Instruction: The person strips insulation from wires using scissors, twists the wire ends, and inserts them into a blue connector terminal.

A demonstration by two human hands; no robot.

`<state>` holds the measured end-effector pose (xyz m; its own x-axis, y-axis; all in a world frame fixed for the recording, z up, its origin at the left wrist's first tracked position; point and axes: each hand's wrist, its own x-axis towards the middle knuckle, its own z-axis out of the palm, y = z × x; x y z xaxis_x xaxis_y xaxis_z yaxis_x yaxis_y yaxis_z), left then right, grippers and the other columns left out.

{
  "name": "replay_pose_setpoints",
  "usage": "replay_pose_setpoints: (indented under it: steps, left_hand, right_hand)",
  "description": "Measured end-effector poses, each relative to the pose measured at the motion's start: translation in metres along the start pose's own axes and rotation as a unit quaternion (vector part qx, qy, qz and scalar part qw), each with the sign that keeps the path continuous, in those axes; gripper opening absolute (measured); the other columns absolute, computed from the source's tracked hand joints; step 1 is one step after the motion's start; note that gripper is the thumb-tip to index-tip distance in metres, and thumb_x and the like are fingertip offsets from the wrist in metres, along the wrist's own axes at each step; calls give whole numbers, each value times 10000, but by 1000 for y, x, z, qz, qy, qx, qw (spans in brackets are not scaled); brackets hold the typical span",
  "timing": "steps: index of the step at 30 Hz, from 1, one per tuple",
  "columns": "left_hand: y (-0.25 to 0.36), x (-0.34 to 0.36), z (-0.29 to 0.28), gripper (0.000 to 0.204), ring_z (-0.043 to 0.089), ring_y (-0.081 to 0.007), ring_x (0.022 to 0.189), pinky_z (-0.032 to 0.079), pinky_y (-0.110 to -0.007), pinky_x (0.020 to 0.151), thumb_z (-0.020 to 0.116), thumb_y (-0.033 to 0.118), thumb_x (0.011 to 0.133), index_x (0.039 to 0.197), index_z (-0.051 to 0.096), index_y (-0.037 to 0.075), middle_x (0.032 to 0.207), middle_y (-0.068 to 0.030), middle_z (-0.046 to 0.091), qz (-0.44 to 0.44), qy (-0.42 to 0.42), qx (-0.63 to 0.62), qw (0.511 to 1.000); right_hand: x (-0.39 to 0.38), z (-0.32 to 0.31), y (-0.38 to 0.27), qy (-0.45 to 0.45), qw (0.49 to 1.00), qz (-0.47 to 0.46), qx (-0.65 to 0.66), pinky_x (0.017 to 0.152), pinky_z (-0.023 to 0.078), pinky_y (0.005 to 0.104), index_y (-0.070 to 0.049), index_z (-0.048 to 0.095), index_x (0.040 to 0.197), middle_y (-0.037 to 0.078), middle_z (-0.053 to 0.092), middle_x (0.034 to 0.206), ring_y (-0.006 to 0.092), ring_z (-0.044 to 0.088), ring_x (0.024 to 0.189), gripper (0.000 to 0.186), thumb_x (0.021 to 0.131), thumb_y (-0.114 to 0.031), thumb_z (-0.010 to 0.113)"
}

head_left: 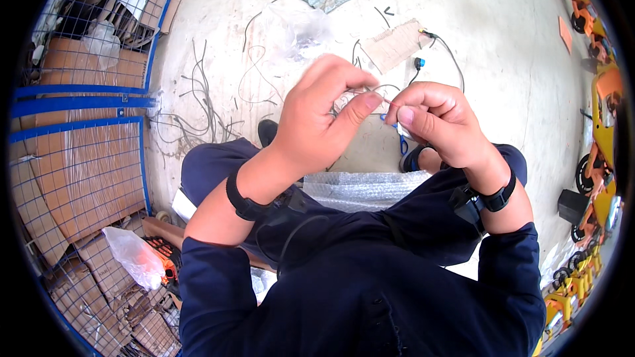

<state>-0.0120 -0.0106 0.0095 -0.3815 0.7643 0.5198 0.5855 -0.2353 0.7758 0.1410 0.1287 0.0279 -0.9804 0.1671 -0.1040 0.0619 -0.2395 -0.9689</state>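
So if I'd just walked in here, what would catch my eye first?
Most likely the two hands raised at the centre: the left hand and the right hand pinch a thin wire between their fingertips. Next, the tangle of loose grey wires scattered on the concrete floor to the left, beside blue wire-mesh cages stuffed with cardboard. A row of orange machines lines the right edge.

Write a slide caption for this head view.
Seated person's left hand and right hand pinch a thin red wire above the wire-littered concrete floor.
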Motion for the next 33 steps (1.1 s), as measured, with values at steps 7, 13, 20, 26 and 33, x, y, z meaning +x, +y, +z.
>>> replay_pose_setpoints:
  steps: [7, 13, 20, 26, 33]
  left_hand:
    - [2, -4, -4, 209, 487, -256, 553, 401, -327, 497, 650, 196, 848, 764, 546, 35, 662, -85, 496, 69, -128, 94, 985]
    - [-1, -8, -3, 182, 460, -257, 481, 378, -333, 434, 583, 108, 851, 693, 524, 42, 603, -89, 470, 77, -144, 85, 983]
    - [17, -11, -2, 287, 480, -181, 447, 392, -297, 446, 489, 127, 928, 651, 492, 52, 543, -63, 497, -74, -125, -123, 982]
    - [28, -14, 3, 339, 511, -106, 488, 436, -258, 476, 357, 187, 995, 736, 487, 10, 575, -51, 528, -220, -78, -345, 909]
    - [16, 1, -8, 385, 499, -199, 479, 467, -310, 457, 340, 261, 997, 693, 409, 35, 622, -100, 478, -314, 93, -422, 845]
  right_hand:
    - [-4, 9, 1, 49, 994, 13, -93, 642, 421, 216, -6, 664, 942, 3, 629, 784, 57, 520, 702, 94, 895, -57, 600]
    - [-3, 14, 0, 11, 990, 13, -138, 619, 418, 223, -5, 667, 958, 13, 625, 770, 60, 517, 692, 101, 894, -55, 608]
    - [-4, 13, -4, -52, 996, 21, 62, 780, 477, 244, 29, 659, 961, 95, 677, 876, 124, 613, 832, 126, 916, -47, 568]
    - [3, 13, 11, -89, 974, -14, 208, 595, 417, 227, 29, 648, 974, 105, 673, 868, 127, 580, 710, 152, 926, -84, 558]
    - [-6, 1, 11, -70, 965, -84, 239, 433, 267, 229, 61, 622, 947, 106, 635, 792, 64, 355, 485, 177, 918, -105, 566]
